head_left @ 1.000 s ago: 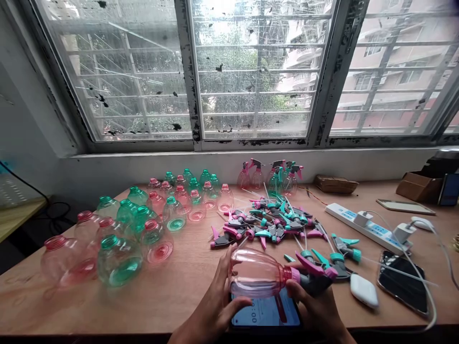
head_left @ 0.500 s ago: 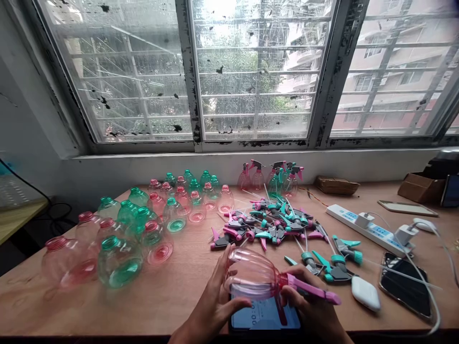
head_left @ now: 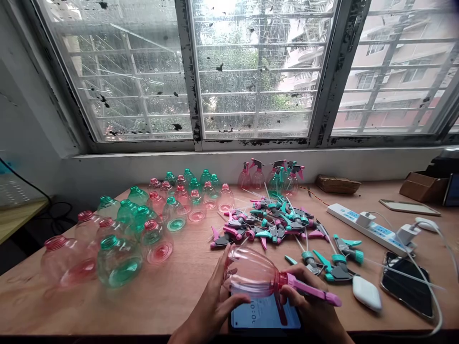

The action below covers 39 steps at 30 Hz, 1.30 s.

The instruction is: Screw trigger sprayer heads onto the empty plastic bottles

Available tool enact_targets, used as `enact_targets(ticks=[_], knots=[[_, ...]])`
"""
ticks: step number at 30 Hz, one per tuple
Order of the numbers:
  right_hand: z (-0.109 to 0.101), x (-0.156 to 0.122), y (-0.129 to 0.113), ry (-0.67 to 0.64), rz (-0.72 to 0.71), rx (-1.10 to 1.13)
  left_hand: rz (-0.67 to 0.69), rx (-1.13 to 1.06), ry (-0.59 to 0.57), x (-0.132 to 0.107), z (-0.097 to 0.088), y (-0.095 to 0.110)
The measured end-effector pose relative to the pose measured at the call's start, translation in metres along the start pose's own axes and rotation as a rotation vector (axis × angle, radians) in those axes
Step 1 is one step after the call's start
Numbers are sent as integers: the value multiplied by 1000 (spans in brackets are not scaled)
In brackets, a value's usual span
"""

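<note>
A clear pink spray bottle [head_left: 253,267] lies sideways in the air between my hands, its neck pointing right. My left hand [head_left: 213,301] is closed round the bottle's base end. At the neck, my right hand [head_left: 308,301] grips the pink spray head [head_left: 311,290], which sits against the bottle's mouth; whether it is fully tightened I cannot tell. Below the bottle, a phone with a lit screen [head_left: 263,313] lies on the table, partly covered. Just beyond my hands spreads a heap of pink, teal and grey spray heads [head_left: 272,220] with thin tubes.
Open pink and green bottles [head_left: 120,267] stand in rows on the left. Several bottles with spray heads [head_left: 257,177] stand by the wall. On the right are a power strip [head_left: 369,229], a white case [head_left: 366,293], a dark phone [head_left: 407,286] and cables.
Almost nothing differs. The bottle and both hands keep the same hold, and the view has shifted very slightly.
</note>
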State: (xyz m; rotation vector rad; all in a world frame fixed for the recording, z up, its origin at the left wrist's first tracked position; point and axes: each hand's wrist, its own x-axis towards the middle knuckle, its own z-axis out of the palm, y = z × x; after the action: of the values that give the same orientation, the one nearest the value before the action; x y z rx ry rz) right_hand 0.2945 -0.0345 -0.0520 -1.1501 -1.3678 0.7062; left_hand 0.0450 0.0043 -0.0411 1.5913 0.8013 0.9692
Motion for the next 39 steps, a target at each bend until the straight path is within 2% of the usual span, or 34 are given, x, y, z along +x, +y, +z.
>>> enact_targets(ticks=[4,9,12,16,21,25,30,36,39], knots=[[-1,0,7,-19,6,56,20,-58,-21,0,3,5],[-5,-2,15,-91,-119,-34,49,-126,0,4,3,10],[-6,-2,16,-74,-98,-42,48,-4,37,4,1,11],[-3,-1,14,-31,-53,-19,111,196,107,2,1,10],[-3,1,13,-48,-88,-27,111,145,62,3,2,13],[-3,1,12,-45,-67,-30,77,147,68,4,-1,11],[-3,1,10,-34,-57,-11,126,218,118,2,0,5],[-5,0,9,-57,-96,-50,100,147,83,2,-1,12],[-6,1,10,-35,-97,-60,96,178,93,3,-3,9]])
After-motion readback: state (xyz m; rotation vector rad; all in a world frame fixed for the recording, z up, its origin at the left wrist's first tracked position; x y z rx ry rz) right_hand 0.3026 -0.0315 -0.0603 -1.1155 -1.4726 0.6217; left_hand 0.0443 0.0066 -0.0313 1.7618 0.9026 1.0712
